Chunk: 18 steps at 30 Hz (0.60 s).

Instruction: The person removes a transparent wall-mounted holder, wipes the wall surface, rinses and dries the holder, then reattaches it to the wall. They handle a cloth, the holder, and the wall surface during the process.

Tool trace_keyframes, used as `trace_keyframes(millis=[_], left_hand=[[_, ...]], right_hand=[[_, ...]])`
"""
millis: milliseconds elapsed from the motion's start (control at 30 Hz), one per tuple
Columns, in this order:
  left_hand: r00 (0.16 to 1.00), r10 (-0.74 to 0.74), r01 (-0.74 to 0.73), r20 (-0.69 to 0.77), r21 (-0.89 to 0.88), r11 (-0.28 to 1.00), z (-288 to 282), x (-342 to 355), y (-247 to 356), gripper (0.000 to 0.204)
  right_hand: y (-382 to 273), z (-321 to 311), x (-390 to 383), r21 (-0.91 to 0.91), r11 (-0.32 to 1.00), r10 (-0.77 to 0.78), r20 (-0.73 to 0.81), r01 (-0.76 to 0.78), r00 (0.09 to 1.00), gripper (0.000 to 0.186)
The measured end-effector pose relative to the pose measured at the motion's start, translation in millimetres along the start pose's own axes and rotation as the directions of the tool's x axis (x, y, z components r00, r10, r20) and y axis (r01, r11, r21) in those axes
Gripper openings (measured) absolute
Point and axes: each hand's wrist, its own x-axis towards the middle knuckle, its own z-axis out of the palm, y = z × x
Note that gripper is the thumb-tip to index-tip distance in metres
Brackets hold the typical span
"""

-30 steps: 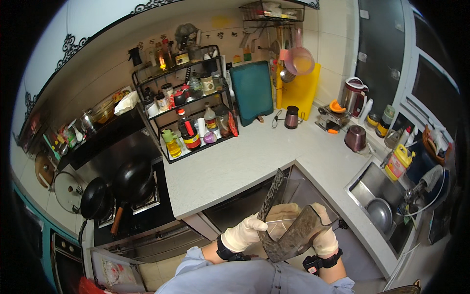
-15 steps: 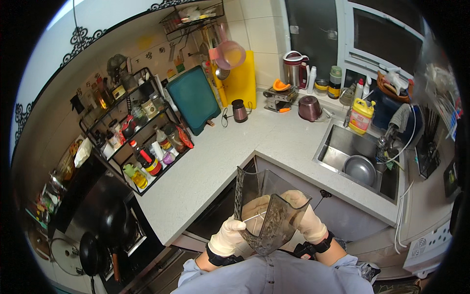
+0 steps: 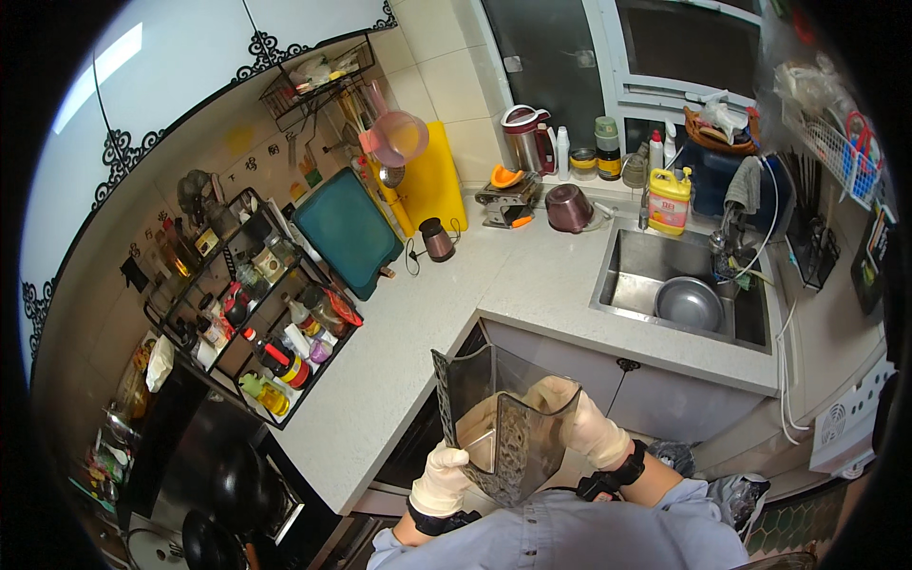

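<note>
In front of my body I hold a smoky, see-through plastic bin with a wavy rim and patterned walls, tilted so that its open top shows. My left hand, in a pale glove, grips the near left side, thumb on the wall. On the right side my right hand, gloved too, is closed round the wall, with some fingers seen dimly through the plastic. A thin pale line shows at the bin's left inner side; I cannot tell whether it is a stick or a bright edge.
Beyond the bin runs a light corner counter. A steel sink with a grey metal bowl lies to the right. On the left stand a black spice rack and a hob with a dark wok. A teal cutting board leans behind.
The view has turned and shifted, so the counter and sink appear farther left. Both hands keep hold of the bin, which sits slightly left and lower in the picture.
</note>
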Motion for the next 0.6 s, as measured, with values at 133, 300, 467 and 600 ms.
trace_keyframes(millis=[133, 300, 467, 600], left_hand=[[0.999, -0.006, 0.007, 0.036, -0.031, 0.999, 0, 1, -1, 0.100], [1.000, -0.020, 0.020, 0.023, -0.014, 1.000, 4, 2, -1, 0.098], [0.999, -0.001, 0.000, 0.050, 0.026, 1.000, 9, 7, -1, 0.099], [0.999, -0.006, 0.005, 0.046, 0.013, 1.000, 10, 8, -2, 0.100]], right_hand=[[-7, 10, -4, 0.358, 0.926, 0.117, 0.022, -0.117, 0.993, 0.016], [-13, 19, 0, 0.756, 0.607, 0.200, 0.150, -0.243, 0.968, 0.007], [-14, 11, -4, 0.330, 0.942, 0.055, 0.010, -0.055, 0.998, 0.020], [-5, 4, -1, 0.048, 0.993, -0.114, 0.053, 0.112, 0.992, 0.022]])
